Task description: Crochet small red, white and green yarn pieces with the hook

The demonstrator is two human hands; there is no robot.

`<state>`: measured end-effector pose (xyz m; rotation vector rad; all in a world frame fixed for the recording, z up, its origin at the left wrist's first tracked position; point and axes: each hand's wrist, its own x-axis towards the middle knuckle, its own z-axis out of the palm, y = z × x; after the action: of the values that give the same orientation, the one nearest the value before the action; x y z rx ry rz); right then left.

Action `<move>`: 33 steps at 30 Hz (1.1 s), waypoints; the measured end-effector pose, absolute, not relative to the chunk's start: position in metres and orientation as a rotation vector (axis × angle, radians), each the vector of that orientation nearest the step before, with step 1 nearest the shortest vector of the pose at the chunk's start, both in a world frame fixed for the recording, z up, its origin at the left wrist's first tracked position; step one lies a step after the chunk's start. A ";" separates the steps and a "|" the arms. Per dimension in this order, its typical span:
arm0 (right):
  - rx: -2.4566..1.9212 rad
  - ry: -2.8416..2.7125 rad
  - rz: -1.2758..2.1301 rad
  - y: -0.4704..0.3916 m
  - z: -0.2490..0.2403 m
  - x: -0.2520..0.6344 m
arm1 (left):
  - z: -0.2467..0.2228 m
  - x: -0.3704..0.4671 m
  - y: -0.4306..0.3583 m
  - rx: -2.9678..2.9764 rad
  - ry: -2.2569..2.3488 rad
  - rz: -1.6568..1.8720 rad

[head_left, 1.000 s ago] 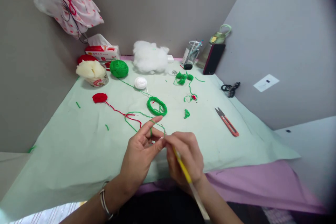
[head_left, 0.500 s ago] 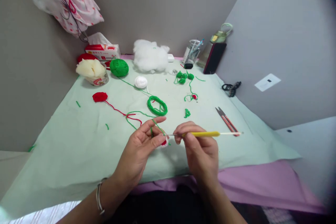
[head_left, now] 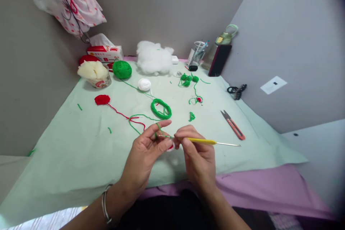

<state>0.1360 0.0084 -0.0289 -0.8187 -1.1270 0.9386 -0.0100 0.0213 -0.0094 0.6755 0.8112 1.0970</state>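
Note:
My left hand (head_left: 147, 149) pinches a small red and white crochet piece (head_left: 170, 147) between thumb and fingers. Green yarn (head_left: 159, 128) runs over its raised index finger. In my right hand (head_left: 198, 154) is a yellow-handled crochet hook (head_left: 201, 140), its thin metal shaft lying across the green yarn at the left fingertips. The hook's other metal end points right. A looped coil of green yarn (head_left: 161, 109) lies just beyond the hands. Fingers hide part of the crochet piece.
Red yarn (head_left: 102, 99), a green yarn ball (head_left: 122, 69) and a white yarn ball (head_left: 144, 84) lie left and behind. White stuffing (head_left: 155, 57) sits at the back. Thread snips (head_left: 233, 125) rest at right, a phone (head_left: 220, 60) leans on a bottle (head_left: 225, 38).
My right hand has moved left with the crochet hook, so its shaft now reaches past the left fingertips under the green yarn. My left hand has barely shifted.

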 end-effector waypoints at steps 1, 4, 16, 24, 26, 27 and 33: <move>-0.833 -1.133 0.934 0.008 -0.031 0.134 | -0.010 -0.009 0.020 0.669 0.811 1.091; -0.851 -1.116 0.936 0.007 -0.036 0.132 | -0.010 -0.007 0.020 0.639 0.797 1.061; -0.780 -0.878 1.113 0.010 -0.024 0.147 | -0.006 -0.020 0.026 0.607 0.714 0.961; -0.898 -1.180 0.864 0.008 -0.035 0.134 | -0.013 0.000 0.024 0.701 0.851 1.144; -0.893 -1.203 0.873 0.009 -0.035 0.134 | -0.014 -0.002 0.025 0.734 0.860 1.128; -0.887 -1.207 0.884 0.010 -0.035 0.135 | -0.015 -0.004 0.025 0.751 0.854 1.108; -0.904 -1.176 0.978 0.011 -0.031 0.140 | -0.016 -0.019 0.026 0.833 0.785 0.992</move>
<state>0.1402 0.0109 -0.0310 -0.9043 -1.1757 0.9778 -0.0190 0.0257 -0.0161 0.8330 0.7851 0.9922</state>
